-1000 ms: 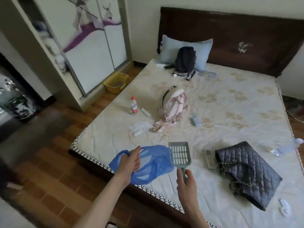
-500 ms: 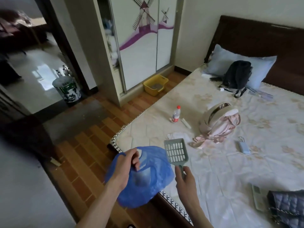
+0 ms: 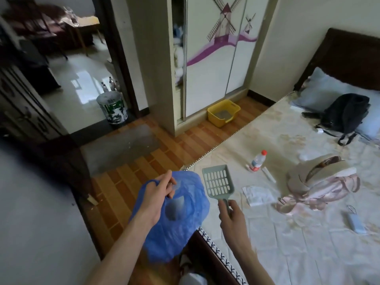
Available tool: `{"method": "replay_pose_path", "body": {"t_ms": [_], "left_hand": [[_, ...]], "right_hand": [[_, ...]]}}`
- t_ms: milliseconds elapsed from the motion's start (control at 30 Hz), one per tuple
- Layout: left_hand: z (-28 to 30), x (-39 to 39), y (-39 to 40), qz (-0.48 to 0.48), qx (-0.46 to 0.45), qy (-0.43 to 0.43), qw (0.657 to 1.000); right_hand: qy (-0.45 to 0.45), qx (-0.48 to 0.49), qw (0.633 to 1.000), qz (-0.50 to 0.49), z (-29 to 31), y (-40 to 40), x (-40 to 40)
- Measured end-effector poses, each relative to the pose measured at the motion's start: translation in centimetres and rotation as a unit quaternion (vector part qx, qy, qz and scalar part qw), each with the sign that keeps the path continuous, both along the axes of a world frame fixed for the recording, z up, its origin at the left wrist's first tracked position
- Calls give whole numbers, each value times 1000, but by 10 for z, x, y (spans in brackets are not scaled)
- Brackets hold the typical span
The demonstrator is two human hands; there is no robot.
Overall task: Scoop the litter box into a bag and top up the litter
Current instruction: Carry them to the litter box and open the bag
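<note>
My left hand (image 3: pixel 156 197) grips the top of a blue plastic bag (image 3: pixel 176 227), which hangs down in front of the bed's corner. My right hand (image 3: pixel 231 217) holds the handle of a grey-green slotted litter scoop (image 3: pixel 218 183), blade up. The yellow litter box (image 3: pixel 223 112) stands on the wooden floor against the wardrobe, well ahead of both hands, with grey litter inside.
A bed (image 3: pixel 308 233) fills the right side, carrying a bottle (image 3: pixel 257 160), a pink bag (image 3: pixel 320 182), a black backpack (image 3: pixel 345 114) and small items. The wardrobe (image 3: pixel 216 58) stands ahead. A grey mat (image 3: pixel 121 149) and a doorway with a bin (image 3: pixel 112 108) lie to the left.
The view has swung left from the bed toward the wardrobe and doorway. The litter box now sits nearer the middle. Both hands keep hold of the bag and scoop.
</note>
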State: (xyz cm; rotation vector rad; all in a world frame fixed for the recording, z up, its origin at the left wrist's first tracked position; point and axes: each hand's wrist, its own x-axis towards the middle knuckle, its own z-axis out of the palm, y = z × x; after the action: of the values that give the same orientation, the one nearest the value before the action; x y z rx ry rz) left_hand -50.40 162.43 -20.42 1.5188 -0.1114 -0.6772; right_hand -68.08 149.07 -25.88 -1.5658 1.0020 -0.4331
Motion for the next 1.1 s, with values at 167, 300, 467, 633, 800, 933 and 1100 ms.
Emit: {"method": "replay_pose_path", "body": {"t_ms": [167, 300, 467, 633, 800, 933, 1100], "left_hand": [[-11, 75, -1, 37, 18, 24, 999], [-20, 143, -7, 46, 17, 42, 998], [-18, 220, -26, 5, 31, 34, 999], [-16, 284, -57, -29, 46, -19, 998], [-15, 350, -80, -8, 49, -28, 998], [-8, 392, -92, 10, 63, -36, 997], [-4, 447, -108, 17, 56, -25, 998]], "right_hand": [[-11, -11, 999, 33, -2, -7, 78], [-37, -1, 998, 50, 1, -18, 146], [-39, 4, 999, 36, 3, -38, 230], [-62, 26, 998, 5, 3, -63, 306], [-58, 6, 998, 4, 1, -85, 373], [-61, -2, 998, 15, 12, -98, 415], [-61, 4, 998, 3, 13, -112, 462]]}}
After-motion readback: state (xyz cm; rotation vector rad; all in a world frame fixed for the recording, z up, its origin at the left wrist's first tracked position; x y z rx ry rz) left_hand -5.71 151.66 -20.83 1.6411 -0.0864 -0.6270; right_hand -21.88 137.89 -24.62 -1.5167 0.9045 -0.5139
